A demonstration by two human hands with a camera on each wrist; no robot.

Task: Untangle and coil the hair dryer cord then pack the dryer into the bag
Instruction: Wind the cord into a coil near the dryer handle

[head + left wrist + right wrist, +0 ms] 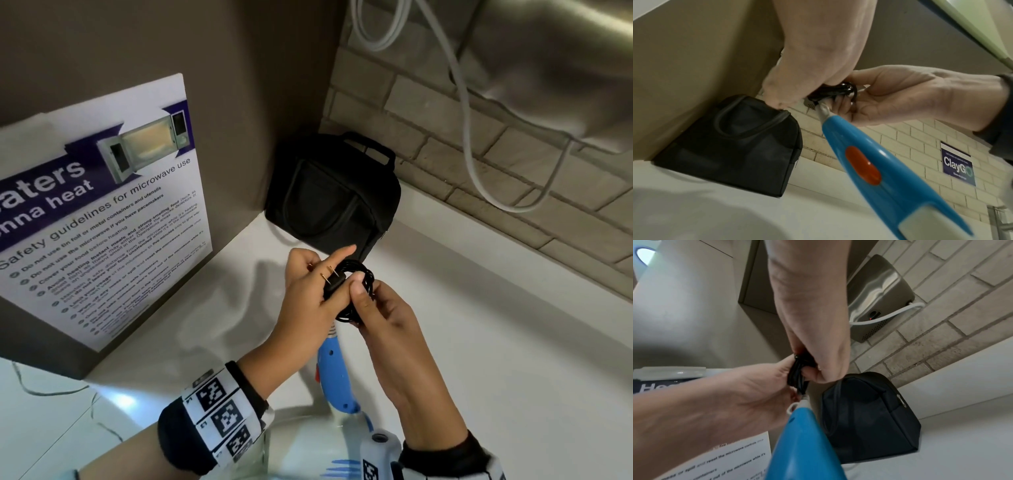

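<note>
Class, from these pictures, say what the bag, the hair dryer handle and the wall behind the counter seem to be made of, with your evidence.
Bag: likely woven fabric, matte black, with soft folds and a zip.
Hair dryer handle: probably moulded plastic, glossy blue, with sharp highlights.
Wall: pale brick or brick-look tile, rough, with visible mortar lines.

We are looking at workplace pantry or break room. Safety poster (99,212) for microwave use is leaning on brown partition (137,51). "ClayGo" sign (957,167) is hanging on pale brick-tile wall (445,147). Steel wall-mounted unit (879,293) with white cable (469,113) is sitting above white counter (479,342).
</note>
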